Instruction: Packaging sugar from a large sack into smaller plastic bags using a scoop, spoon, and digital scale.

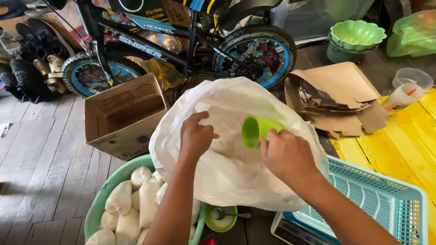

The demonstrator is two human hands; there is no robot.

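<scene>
Head view: the green cup (255, 130) lies on its side at the mouth of the big white sack (236, 149), just left of the right hand (286, 156), mouth turned toward the left hand (196, 136). The right arm enters from lower right, wrist bent inward; its fingers close round the cup's base. The left arm rises from the bottom edge; that hand is clenched on a fold of the sack's rim. Whether the cup holds anything cannot be seen. Filled white bags (136, 199) lie in a green basin (97, 208) below; a blue basket (386, 199) sits at right.
</scene>
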